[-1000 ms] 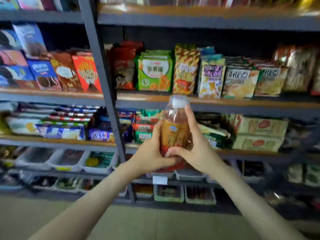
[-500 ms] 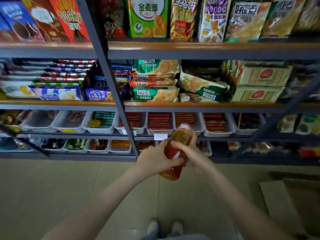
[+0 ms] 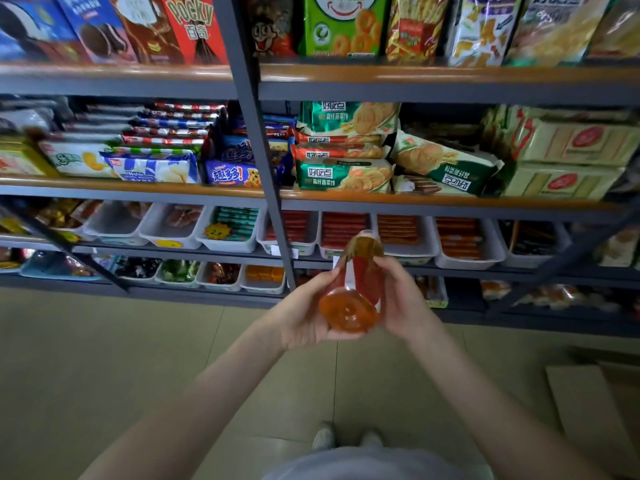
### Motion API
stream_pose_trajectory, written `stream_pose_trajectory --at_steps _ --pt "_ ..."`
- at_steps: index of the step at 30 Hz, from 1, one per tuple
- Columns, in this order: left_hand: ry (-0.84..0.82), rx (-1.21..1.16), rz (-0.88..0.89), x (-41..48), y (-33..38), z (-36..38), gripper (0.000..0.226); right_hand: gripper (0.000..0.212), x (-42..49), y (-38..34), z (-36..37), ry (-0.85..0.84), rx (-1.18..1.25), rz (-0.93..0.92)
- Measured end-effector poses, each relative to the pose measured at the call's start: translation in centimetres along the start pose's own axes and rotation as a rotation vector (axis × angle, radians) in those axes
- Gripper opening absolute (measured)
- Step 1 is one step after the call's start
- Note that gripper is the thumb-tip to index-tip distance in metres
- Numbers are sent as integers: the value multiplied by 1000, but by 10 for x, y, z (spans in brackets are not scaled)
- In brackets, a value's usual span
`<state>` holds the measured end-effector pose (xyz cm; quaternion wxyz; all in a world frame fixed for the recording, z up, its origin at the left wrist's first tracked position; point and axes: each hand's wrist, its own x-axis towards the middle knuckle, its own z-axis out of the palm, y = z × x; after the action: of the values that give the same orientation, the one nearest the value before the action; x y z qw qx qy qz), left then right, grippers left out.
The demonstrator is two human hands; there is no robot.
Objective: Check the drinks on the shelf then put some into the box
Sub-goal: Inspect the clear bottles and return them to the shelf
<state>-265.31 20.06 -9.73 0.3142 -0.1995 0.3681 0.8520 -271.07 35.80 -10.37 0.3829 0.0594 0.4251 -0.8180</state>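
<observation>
Squarely between both hands, the bottle is held before the shelf, base tilted toward the camera (its label cannot be read). The left hand is curled round one side and the right hand round the other, with its fingertips hidden. The box is cut off at the right edge.

One wide-angle, head-worn view looks forward and down, facing the grey metal shelving rack from close by. At arm's length, mid-frame, the left hand and right hand hold an orange-filled clear plastic bottle; what are probably pale shoes lie directly beneath.
</observation>
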Motion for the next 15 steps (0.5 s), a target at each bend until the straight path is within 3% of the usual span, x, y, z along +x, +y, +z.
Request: stream_pose_trajectory --at_steps 3,6,8,12,15 --pt "30 113 -19 -4 3 -7 86 34 0 -1 -2 -11 -94 81" --pt "48 450 16 -4 10 -12 101 49 3 -4 -10 20 -282 89" --pt "86 671 30 -4 13 -12 98 54 3 -7 -11 68 -392 109" --pt "179 947 85 2 12 -3 68 60 4 -10 -6 177 -591 137" --pt "314 1368 235 7 4 9 79 85 9 -5 -3 339 -650 81"
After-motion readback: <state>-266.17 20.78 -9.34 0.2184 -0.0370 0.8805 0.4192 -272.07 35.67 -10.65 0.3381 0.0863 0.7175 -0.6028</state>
